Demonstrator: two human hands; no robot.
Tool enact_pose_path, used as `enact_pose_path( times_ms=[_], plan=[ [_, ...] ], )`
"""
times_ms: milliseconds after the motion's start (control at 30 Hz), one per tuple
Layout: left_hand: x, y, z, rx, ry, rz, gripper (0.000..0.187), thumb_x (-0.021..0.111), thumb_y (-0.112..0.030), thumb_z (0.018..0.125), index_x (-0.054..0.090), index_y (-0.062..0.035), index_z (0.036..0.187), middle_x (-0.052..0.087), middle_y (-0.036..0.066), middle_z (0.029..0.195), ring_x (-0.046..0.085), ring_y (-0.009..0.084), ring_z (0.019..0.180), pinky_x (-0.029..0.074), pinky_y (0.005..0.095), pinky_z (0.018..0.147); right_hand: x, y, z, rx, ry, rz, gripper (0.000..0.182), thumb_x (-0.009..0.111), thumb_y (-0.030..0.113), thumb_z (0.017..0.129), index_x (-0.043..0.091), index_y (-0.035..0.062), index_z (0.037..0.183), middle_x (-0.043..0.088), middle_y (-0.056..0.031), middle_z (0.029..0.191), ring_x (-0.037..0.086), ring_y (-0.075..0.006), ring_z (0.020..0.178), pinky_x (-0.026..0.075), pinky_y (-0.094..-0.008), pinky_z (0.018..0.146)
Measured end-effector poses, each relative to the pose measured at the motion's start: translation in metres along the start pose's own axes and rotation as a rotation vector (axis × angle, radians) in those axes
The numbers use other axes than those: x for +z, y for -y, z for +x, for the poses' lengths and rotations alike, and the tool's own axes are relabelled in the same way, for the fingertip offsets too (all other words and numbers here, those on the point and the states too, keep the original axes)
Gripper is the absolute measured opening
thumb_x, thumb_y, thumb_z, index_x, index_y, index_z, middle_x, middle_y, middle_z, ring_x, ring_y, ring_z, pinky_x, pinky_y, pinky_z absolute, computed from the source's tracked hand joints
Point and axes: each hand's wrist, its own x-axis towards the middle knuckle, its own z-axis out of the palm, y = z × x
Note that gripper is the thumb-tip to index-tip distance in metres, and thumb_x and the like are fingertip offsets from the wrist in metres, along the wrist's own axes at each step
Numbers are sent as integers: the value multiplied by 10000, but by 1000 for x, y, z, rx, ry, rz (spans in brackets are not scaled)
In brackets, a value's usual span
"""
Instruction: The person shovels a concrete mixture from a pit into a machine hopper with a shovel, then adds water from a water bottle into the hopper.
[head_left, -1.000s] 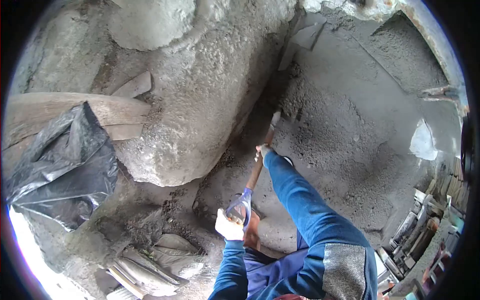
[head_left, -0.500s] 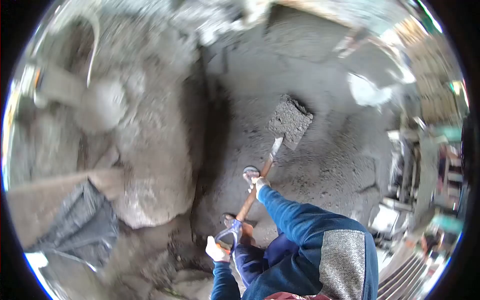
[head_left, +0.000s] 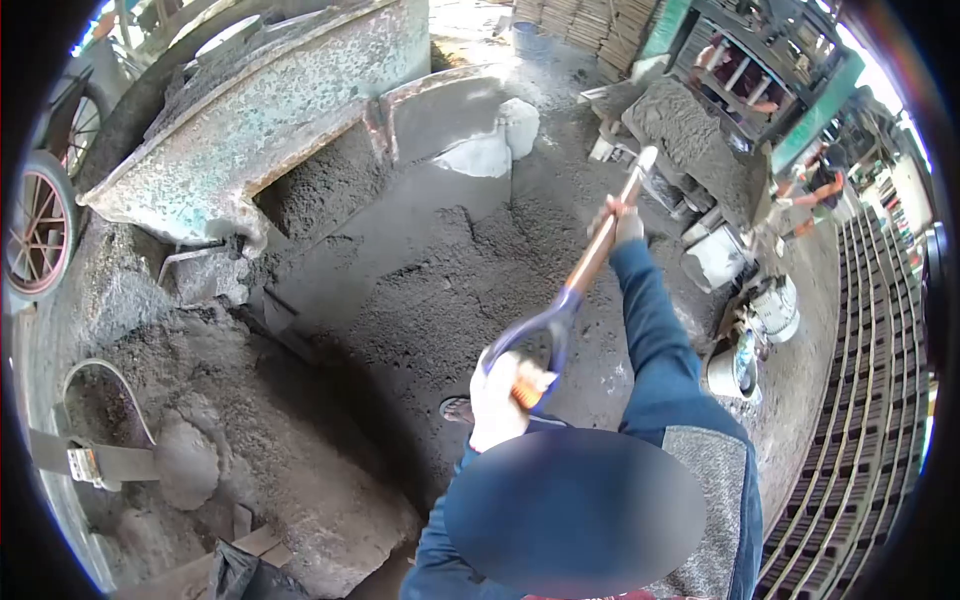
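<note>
Above the grey mix on the floor [head_left: 420, 290], the shovel [head_left: 590, 262] has swung up from the pile, loaded blade apparently high at upper right. Left hand [head_left: 500, 400] fingers wrap the D-grip; right hand [head_left: 622, 222] fingers clasp the shaft.

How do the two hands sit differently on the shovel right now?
The left hand wraps the blue D-grip at the near end, low and close to the body; the right hand clasps the wooden shaft further up, arm stretched out. Both are closed on the shovel.
</note>
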Motion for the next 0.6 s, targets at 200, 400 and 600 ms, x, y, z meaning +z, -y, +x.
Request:
enact_pose_path(
  times_ms=[200, 400, 600],
  plan=[
    [-29, 4, -101, 310, 279, 122, 347, 645, -285, 915, 587, 57, 923, 615, 147, 677, 651, 263, 597, 538, 346, 585, 34, -20, -104, 368, 132, 43, 114, 656, 154, 872, 551, 121, 904, 567, -40, 699, 583, -237, 611, 531, -435, 636],
    [-248, 137, -219, 53, -917, -358, 554, 537, -594, 954, 422, -186, 597, 398, -13, 491, 386, 174, 435, 370, 349, 474, -40, -366, -159, 777, 119, -434, 112, 626, 140, 860, 533, 115, 804, 530, -72, 656, 569, -271, 580, 509, -490, 558],
    [-256, 344, -456, 221, -1857, 546, 466, 568, -356, 941, 583, 5, 1236, 658, 115, 1021, 653, 241, 905, 538, 373, 771, -124, -470, -383, 1615, 120, -712, 70, 636, 117, 800, 572, 90, 808, 512, -103, 634, 545, -303, 526, 495, -512, 493]
  ],
)
